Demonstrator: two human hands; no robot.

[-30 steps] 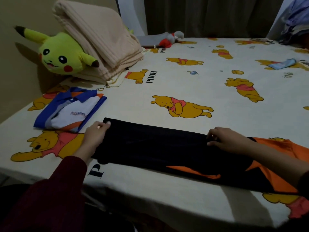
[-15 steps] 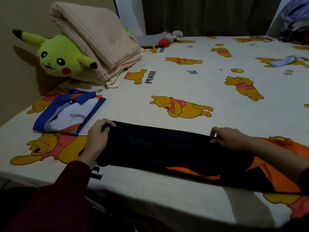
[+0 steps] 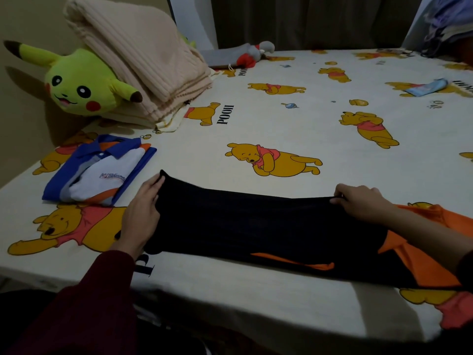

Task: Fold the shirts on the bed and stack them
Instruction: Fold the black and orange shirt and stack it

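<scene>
Gripping the black shirt (image 3: pixel 256 226), lying lengthwise left-to-right, both hands.

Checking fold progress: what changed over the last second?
Left hand took hold of the black shirt at its left end and lifted the far corner. Right hand went from resting on the far edge to pinching it. Folded blue shirt and plush unchanged.

bed (image 3: pixel 320 129), blk shirt (image 3: pixel 256 226), folded shirt (image 3: pixel 99 172), plush (image 3: pixel 76 85)

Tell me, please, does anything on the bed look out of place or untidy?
Nothing is damaged or spilled. Only a small blue cloth lies loose and crumpled at the far right of the bed.
</scene>
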